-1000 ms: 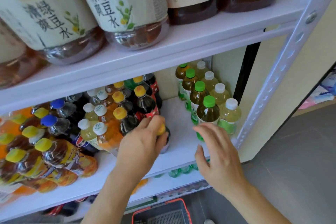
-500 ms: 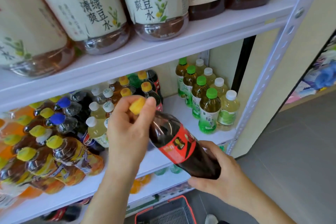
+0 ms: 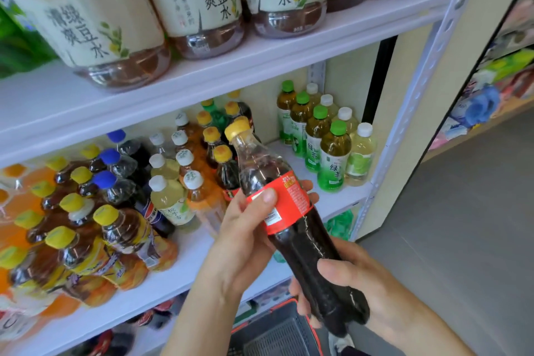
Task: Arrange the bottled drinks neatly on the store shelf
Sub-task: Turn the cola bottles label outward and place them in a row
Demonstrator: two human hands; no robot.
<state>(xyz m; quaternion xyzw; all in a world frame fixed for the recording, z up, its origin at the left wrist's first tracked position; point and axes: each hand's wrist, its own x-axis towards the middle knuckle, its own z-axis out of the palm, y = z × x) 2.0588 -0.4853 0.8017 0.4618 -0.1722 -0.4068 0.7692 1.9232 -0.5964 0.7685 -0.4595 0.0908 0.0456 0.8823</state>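
Note:
I hold a cola bottle [image 3: 300, 237] with a yellow cap and red label in front of the middle shelf [image 3: 185, 272], tilted with its cap up and to the left. My left hand [image 3: 245, 237] grips it around the red label, thumb on the front. My right hand [image 3: 355, 283] grips the dark lower body near the base. On the shelf behind stand cola bottles with yellow caps [image 3: 222, 165], white-capped drinks [image 3: 170, 196] and two neat rows of green tea bottles [image 3: 332, 159] at the right.
Large tea bottles [image 3: 202, 3] fill the upper shelf. At the left, yellow-capped bottles [image 3: 109, 237] and blue-capped cola bottles [image 3: 121, 182] lean in a jumble. A white shelf post [image 3: 404, 124] bounds the right side. A red-rimmed basket [image 3: 277, 335] sits below on the grey floor.
The cola bottle came off the shelf into both hands. My left hand slid from the cap down to the red label, and the bottle now stands more upright.

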